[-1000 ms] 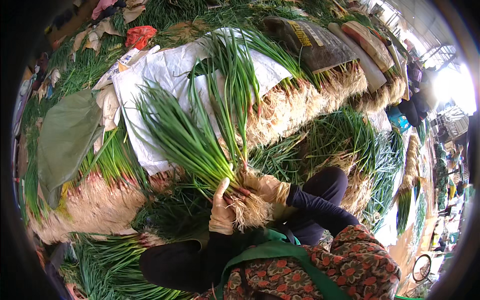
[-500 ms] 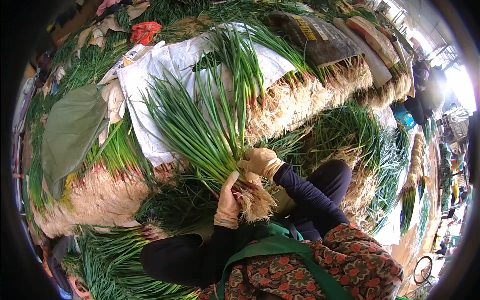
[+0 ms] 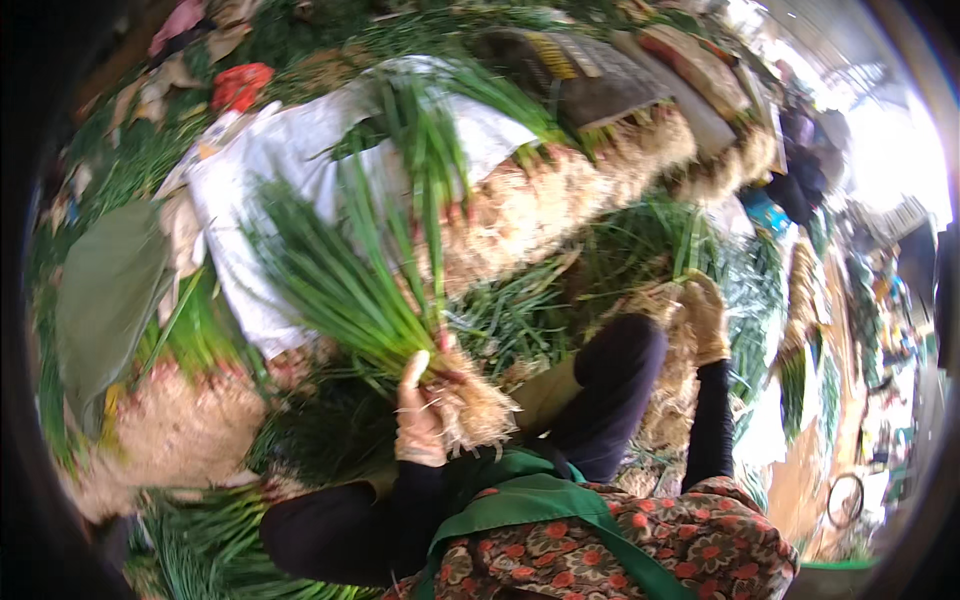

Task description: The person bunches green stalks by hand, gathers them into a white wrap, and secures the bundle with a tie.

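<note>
A bunch of spring onions (image 3: pixel 385 318) is gripped near its base in the left hand (image 3: pixel 421 418), tilted, its long green leaves fanning up and leftward, the stems reddish at the bottom, the pale, tangled roots pointing down and right. Under the right hand (image 3: pixel 707 318), a heap of spring onions (image 3: pixel 673 372) shows tan roots and green tops.

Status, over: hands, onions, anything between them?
Left hand gripping green onion bunch near its roots. Right hand at the rooted onion pile on the right; grip unclear. Bent right knee between hands.
</note>
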`<move>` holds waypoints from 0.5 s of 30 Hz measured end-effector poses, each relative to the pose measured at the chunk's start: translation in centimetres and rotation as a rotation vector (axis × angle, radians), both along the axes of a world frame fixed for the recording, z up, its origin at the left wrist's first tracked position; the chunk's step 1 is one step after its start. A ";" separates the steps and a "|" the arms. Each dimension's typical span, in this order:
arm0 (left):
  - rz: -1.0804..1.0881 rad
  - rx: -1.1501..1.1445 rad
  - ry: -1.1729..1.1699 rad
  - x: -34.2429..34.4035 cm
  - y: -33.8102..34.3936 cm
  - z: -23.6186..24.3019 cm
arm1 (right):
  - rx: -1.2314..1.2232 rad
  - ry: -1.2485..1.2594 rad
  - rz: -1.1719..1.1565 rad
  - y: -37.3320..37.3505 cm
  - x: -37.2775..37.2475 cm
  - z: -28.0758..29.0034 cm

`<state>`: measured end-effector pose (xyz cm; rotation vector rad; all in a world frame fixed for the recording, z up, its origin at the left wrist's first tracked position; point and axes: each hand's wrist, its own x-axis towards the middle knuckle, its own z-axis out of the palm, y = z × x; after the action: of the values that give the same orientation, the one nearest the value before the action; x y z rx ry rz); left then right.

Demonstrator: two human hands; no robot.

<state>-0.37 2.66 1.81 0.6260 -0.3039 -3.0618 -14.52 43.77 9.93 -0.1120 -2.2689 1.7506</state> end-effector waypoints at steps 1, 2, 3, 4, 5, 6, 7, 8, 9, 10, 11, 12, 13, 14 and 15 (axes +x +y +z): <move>0.040 -0.007 -0.023 0.0 0.2 1.1 | -0.056 -0.014 0.071 -2.9 0.9 1.0; 0.087 -0.024 -0.046 0.0 0.1 1.9 | -0.122 -0.029 0.148 -6.2 1.4 2.0; 0.071 -0.085 0.013 0.2 -0.1 1.3 | -0.158 -0.045 0.171 -9.1 1.7 2.7; -0.001 -0.060 0.021 0.7 -0.9 -1.5 | -0.204 -0.068 0.209 -12.2 2.0 2.6; -0.020 -0.096 -0.025 0.7 -0.5 0.1 | -0.233 -0.104 0.304 -14.6 2.2 2.0; -0.039 -0.130 -0.074 0.3 0.6 1.5 | -0.260 -0.141 0.400 -16.8 2.5 1.0; -0.036 -0.302 -0.066 0.3 0.7 0.8 | -0.318 -0.241 0.501 -19.4 2.9 -0.7; -0.041 -0.324 -0.137 0.3 1.0 0.8 | -0.370 -0.339 0.603 -21.8 3.2 -2.7; -0.060 -0.299 -0.156 0.5 1.2 0.8 | -0.260 -0.413 0.685 -24.0 3.6 -4.6; -0.079 -0.272 -0.174 0.8 1.2 0.8 | -0.146 -0.484 0.764 -26.0 3.9 -6.5; -0.114 -0.237 -0.188 1.1 1.3 1.8 | -0.101 -0.457 0.762 -27.7 4.4 -8.3; -0.155 -0.222 -0.184 1.3 1.0 1.5 | -0.054 -0.434 0.762 -29.1 5.0 -8.7; -0.137 -0.225 -0.203 1.5 1.0 1.1 | -0.018 -0.428 0.777 -28.9 5.2 -8.6; -0.121 -0.225 -0.224 1.6 1.0 1.2 | -0.017 -0.436 0.779 -28.7 5.6 -7.5; -0.112 -0.226 -0.229 1.8 0.8 1.3 | 0.329 -0.260 0.774 -28.8 6.0 -6.1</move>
<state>1.45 3.43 3.11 0.9760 -0.6980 -2.9947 -8.49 14.97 3.81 0.7359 -3.0167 1.6893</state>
